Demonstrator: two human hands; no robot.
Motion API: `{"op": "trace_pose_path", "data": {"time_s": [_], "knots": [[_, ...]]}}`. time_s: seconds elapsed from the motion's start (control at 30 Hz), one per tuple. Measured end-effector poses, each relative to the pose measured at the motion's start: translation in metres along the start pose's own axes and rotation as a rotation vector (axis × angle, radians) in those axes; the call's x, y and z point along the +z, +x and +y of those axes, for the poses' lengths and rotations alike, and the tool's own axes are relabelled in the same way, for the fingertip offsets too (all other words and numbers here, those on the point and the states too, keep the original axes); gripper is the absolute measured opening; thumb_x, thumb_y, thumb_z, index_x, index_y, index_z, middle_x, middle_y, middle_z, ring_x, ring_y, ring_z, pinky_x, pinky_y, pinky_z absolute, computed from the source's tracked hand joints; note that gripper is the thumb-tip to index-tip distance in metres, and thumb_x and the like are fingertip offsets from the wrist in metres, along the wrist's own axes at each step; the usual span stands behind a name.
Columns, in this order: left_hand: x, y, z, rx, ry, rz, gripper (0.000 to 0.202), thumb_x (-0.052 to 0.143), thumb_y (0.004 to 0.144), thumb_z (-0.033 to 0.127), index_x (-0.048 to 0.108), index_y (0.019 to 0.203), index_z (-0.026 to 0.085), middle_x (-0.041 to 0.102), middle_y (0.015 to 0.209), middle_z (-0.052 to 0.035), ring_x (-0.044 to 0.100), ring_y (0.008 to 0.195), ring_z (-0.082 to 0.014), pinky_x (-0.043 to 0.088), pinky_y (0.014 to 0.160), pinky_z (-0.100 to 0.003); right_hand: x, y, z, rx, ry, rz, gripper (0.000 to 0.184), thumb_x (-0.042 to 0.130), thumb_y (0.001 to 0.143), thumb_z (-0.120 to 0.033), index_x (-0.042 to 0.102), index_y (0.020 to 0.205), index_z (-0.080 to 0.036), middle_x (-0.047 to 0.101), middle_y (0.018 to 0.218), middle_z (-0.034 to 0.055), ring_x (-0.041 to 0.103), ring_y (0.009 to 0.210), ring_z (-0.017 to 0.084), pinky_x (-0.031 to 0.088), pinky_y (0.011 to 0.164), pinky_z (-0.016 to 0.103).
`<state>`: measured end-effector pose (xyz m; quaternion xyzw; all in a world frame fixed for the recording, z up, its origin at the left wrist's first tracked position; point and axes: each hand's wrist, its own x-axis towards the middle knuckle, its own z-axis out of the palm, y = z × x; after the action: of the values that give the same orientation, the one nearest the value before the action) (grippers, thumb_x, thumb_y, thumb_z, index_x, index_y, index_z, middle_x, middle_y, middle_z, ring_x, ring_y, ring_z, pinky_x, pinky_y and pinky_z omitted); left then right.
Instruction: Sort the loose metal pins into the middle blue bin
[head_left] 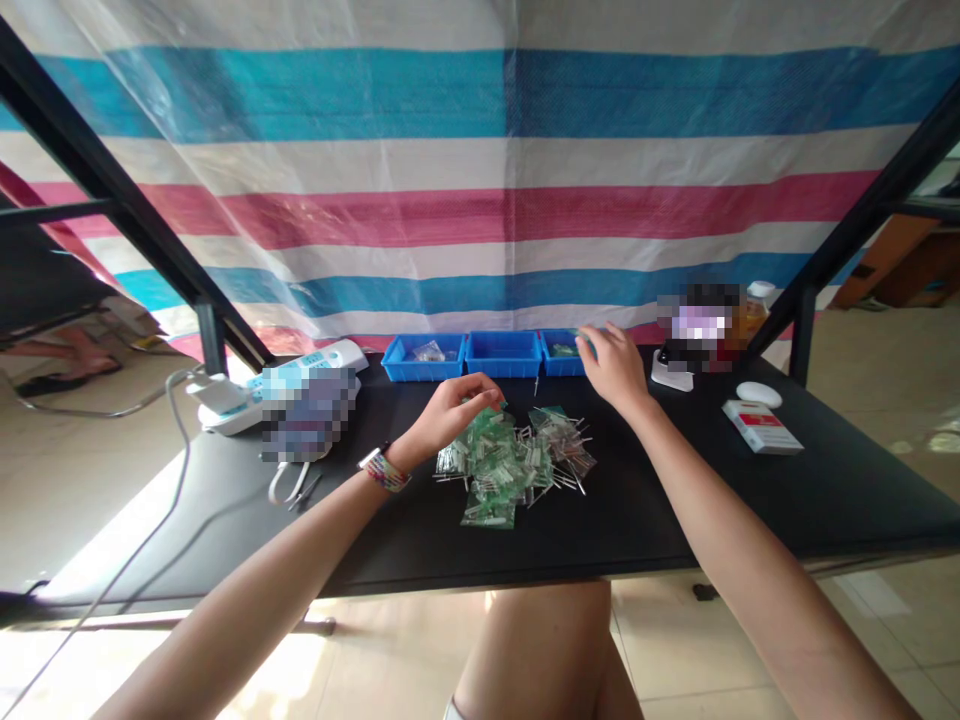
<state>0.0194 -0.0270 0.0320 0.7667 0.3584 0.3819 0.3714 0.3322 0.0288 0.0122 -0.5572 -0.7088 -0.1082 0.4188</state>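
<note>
At the frame's centre, the left hand (459,407) is curled over the upper edge of one heap of uncountable packets (495,460), glossy, clear and green-tinted, whether anything is gripped being impossible to tell. Thin pale rods (580,486) are splayed in many directions at the heap's right, while the long axis of one packet at its lower edge is laid sideways. Above, three blue bins (503,366) are lined up, and over the rightmost the right hand (616,362) is held with bent fingers, their grasp unclear.
</note>
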Motion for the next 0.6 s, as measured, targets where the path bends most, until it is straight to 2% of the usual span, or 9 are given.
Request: {"op": "trace_pose_path", "data": {"time_s": [0.07,0.1,0.17,0.23,0.33,0.43,0.5,0.6], "knots": [[0.000,0.000,-0.002,0.032,0.072,-0.003,0.030,0.063,0.098,0.045,0.076,0.091,0.019,0.080,0.095,-0.0088,0.073,0.088,-0.0251,0.056,0.080,-0.035,0.001,-0.004,0.001,-0.054,-0.096,-0.078,0.038,0.049,0.106,-0.038,0.076,0.122,-0.015,0.074,0.132,0.0198,0.056,0.138,0.042,0.036,0.121,0.067],[0.000,-0.001,-0.003,0.056,0.119,-0.012,0.028,0.063,0.098,0.043,0.077,0.093,0.020,0.081,0.098,-0.0088,0.073,0.091,-0.0260,0.056,0.084,-0.036,0.001,-0.005,-0.002,-0.070,-0.104,-0.082,0.037,0.049,0.106,-0.036,0.077,0.120,-0.015,0.074,0.132,0.0200,0.056,0.137,0.041,0.035,0.121,0.066],[0.000,-0.001,-0.006,0.108,0.216,-0.039,0.023,0.064,0.097,0.038,0.079,0.096,0.021,0.081,0.104,-0.0085,0.073,0.099,-0.0275,0.055,0.093,-0.039,-0.003,-0.005,-0.010,-0.088,-0.054,-0.069,0.033,0.052,0.103,-0.030,0.078,0.115,-0.015,0.075,0.128,0.0201,0.060,0.129,0.039,0.043,0.116,0.058],[0.000,-0.001,-0.008,0.158,0.305,-0.070,0.021,0.064,0.097,0.035,0.080,0.101,0.022,0.081,0.107,-0.0083,0.072,0.104,-0.0284,0.053,0.099,-0.042,-0.010,-0.004,-0.021,-0.094,0.066,-0.132,0.024,0.058,0.098,-0.027,0.078,0.106,-0.017,0.077,0.112,0.0168,0.067,0.111,0.033,0.052,0.101,0.047],[0.001,-0.001,-0.011,0.215,0.404,-0.107,0.023,0.062,0.097,0.032,0.080,0.106,0.022,0.080,0.109,-0.0090,0.071,0.107,-0.0286,0.051,0.102,-0.045,-0.018,-0.003,-0.035,-0.111,0.316,-0.457,0.013,0.069,0.090,-0.029,0.078,0.087,-0.021,0.075,0.089,0.0071,0.066,0.078,0.021,0.053,0.075,0.034],[0.001,-0.001,-0.013,0.241,0.441,-0.130,0.023,0.061,0.097,0.030,0.080,0.108,0.022,0.079,0.109,-0.0093,0.071,0.106,-0.0277,0.051,0.102,-0.044,-0.018,-0.005,-0.041,-0.121,0.434,-0.745,0.007,0.076,0.080,-0.027,0.079,0.080,-0.021,0.073,0.083,0.0030,0.061,0.068,0.016,0.048,0.066,0.029],[0.001,-0.001,-0.014,0.244,0.432,-0.134,0.023,0.061,0.098,0.030,0.080,0.108,0.022,0.079,0.109,-0.0093,0.071,0.107,-0.0273,0.051,0.102,-0.043,-0.014,-0.007,-0.040,-0.108,0.441,-0.829,0.007,0.079,0.075,-0.025,0.080,0.081,-0.021,0.073,0.083,0.0026,0.060,0.068,0.015,0.046,0.064,0.028],[0.002,0.000,-0.014,0.236,0.403,-0.129,0.023,0.062,0.098,0.031,0.081,0.106,0.022,0.079,0.109,-0.0096,0.070,0.107,-0.0274,0.051,0.103,-0.043,-0.007,-0.010,-0.038,-0.086,0.442,-0.849,0.013,0.082,0.071,-0.022,0.082,0.083,-0.021,0.072,0.084,0.0026,0.060,0.070,0.015,0.045,0.064,0.027]]}}
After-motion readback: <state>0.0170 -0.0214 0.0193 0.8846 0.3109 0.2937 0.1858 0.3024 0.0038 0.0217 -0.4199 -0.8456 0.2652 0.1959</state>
